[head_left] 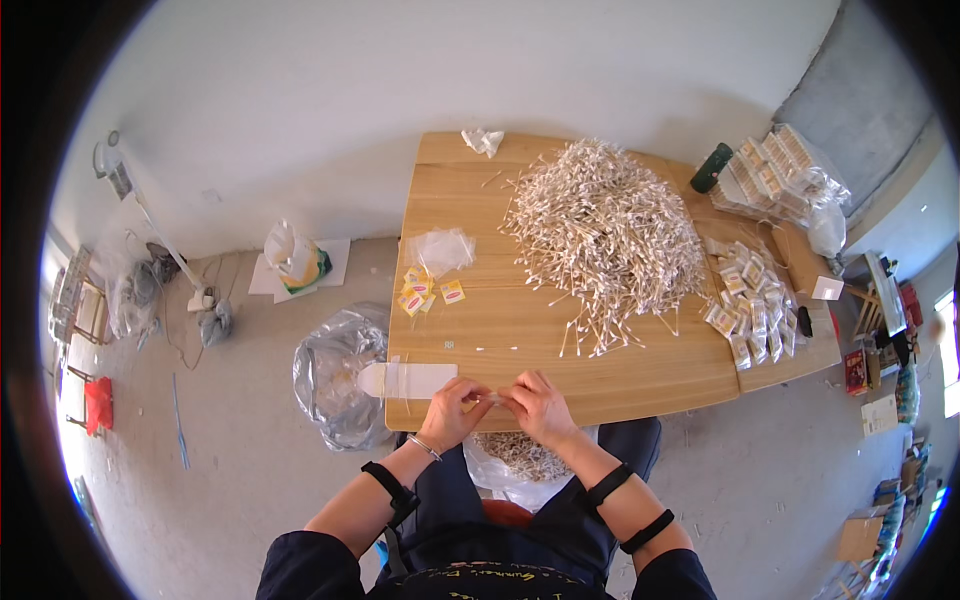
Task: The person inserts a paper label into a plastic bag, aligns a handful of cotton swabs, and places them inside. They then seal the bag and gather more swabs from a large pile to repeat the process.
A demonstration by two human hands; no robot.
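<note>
Cotton swabs (605, 235) lie heaped on the table (640, 375) in the head view. At its near edge, left hand (450, 413) and right hand (541, 408) pinch a small pale item (494, 397), kind unclear. Swabs appear light, slim, likely snappable; mid-stick grip advisable, sparing the soft tips.

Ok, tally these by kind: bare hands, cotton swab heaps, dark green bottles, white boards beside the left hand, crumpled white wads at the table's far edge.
Left hand and right hand: 2
Large swab heap and bagged swab heap: 2
Dark green bottle: 1
White board: 1
Crumpled white wad: 1
Total: 7
</note>
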